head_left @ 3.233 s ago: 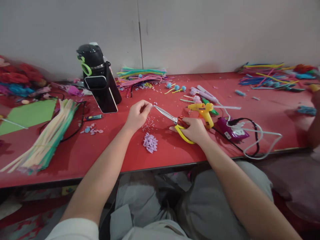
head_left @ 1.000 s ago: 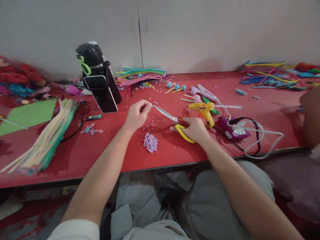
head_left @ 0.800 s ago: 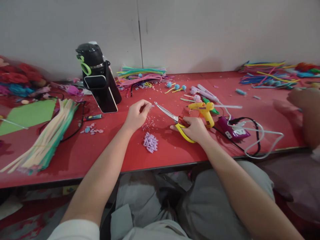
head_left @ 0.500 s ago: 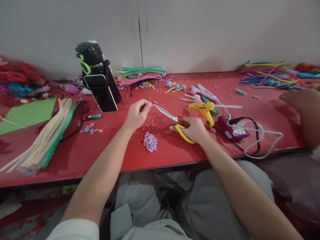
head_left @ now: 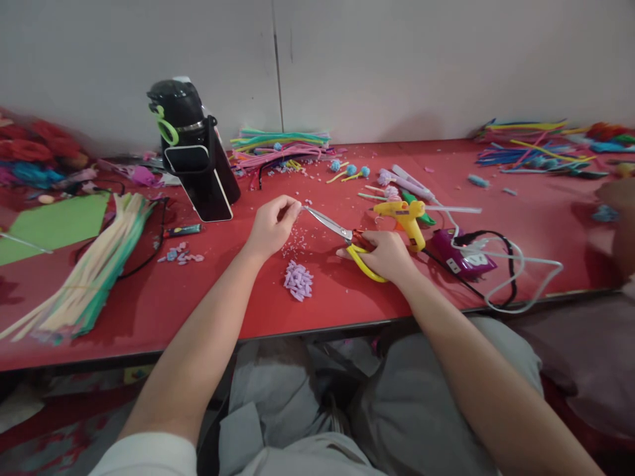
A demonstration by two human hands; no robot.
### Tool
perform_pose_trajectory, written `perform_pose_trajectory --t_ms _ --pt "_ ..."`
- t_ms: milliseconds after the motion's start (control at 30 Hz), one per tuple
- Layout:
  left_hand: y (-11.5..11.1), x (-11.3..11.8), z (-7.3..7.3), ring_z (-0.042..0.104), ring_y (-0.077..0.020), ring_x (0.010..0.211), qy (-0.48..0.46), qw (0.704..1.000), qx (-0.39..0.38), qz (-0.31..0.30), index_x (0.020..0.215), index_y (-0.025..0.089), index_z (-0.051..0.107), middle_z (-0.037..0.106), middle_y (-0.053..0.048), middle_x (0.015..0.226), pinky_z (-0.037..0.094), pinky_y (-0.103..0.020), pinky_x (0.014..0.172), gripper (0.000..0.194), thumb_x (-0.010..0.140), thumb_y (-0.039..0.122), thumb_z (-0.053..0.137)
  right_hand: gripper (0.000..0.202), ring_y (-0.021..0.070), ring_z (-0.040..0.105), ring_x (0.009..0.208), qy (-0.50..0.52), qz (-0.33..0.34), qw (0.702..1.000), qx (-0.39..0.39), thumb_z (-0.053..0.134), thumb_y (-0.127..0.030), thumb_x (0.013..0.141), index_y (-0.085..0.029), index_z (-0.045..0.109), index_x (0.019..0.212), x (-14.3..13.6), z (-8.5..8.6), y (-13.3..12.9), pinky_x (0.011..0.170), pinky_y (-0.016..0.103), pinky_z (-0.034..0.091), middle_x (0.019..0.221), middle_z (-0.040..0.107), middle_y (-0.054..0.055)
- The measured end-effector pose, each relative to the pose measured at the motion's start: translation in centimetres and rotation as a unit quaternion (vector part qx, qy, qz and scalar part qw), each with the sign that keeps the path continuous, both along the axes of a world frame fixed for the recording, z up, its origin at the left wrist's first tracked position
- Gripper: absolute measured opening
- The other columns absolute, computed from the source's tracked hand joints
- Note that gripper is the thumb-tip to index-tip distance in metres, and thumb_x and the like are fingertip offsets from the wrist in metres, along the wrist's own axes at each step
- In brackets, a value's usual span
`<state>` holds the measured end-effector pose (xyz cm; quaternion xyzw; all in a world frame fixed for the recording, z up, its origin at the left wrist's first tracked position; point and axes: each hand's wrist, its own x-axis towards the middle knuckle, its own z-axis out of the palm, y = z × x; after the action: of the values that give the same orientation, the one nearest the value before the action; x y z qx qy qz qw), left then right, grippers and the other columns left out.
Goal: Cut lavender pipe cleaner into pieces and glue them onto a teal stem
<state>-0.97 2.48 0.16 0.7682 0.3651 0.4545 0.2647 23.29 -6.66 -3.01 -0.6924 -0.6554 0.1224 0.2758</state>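
Note:
My right hand (head_left: 384,256) is wrapped round the yellow and red handles of a pair of scissors (head_left: 331,225), whose blades point left and look nearly closed. At their tips, my left hand (head_left: 272,223) pinches a tiny piece, mostly hidden between thumb and forefinger; it looks pale purple. Below the hands, a small heap of lilac pieces (head_left: 298,281) lies on the red table (head_left: 327,307). Fine pale clippings (head_left: 296,246) are scattered between my left hand and that heap.
To the right are a yellow glue gun (head_left: 407,221) and a purple power strip (head_left: 464,254) with cables. A black bottle (head_left: 186,125) with a phone (head_left: 208,192) stands back left, near bundled pipe cleaners (head_left: 99,264). Another person's arm (head_left: 624,225) rests at the far right.
The other person's hand at the far right has drawn back to the right, uncovering a small blue piece. My hands and the scissors are almost unmoved.

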Motion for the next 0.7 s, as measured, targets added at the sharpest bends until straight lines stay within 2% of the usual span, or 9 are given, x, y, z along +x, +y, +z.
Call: perform_pose_trajectory --t_ms 267,400,700 --pt "-0.02 0.02 0.04 0.050 -0.0114 0.061 -0.003 1.000 -0.001 -0.002 0.077 0.018 0.060 0.056 0.001 0.066 0.039 -0.026 0.058 0.020 0.095 0.028 0.057 0.074 0.0106 0.026 0.055 -0.007 -0.011 1.000 0.008 0.059 -0.090 0.064 -0.022 0.031 0.055 -0.08 0.07 0.12 0.053 0.030 0.021 0.052 0.031 -0.004" --pt "-0.01 -0.01 0.04 0.051 -0.0118 0.061 -0.006 1.000 -0.003 -0.004 0.078 0.019 0.061 0.057 0.001 0.066 0.039 -0.027 0.058 0.020 0.095 0.028 0.057 0.071 0.0107 0.027 0.056 0.025 -0.010 1.000 -0.002 0.062 -0.088 0.064 -0.023 0.035 0.057 -0.29 0.40 -0.23 0.053 0.029 0.022 0.054 0.033 -0.004" --pt "-0.11 0.06 0.13 0.048 -0.0115 0.060 0.001 1.000 0.003 0.000 0.076 0.019 0.059 0.054 0.001 0.065 0.038 -0.027 0.058 0.021 0.095 0.028 0.057 0.071 0.0107 0.027 0.056 0.004 -0.007 1.000 -0.002 0.064 -0.086 0.064 -0.022 0.033 0.056 -0.19 0.23 -0.16 0.054 0.029 0.021 0.053 0.033 -0.004"
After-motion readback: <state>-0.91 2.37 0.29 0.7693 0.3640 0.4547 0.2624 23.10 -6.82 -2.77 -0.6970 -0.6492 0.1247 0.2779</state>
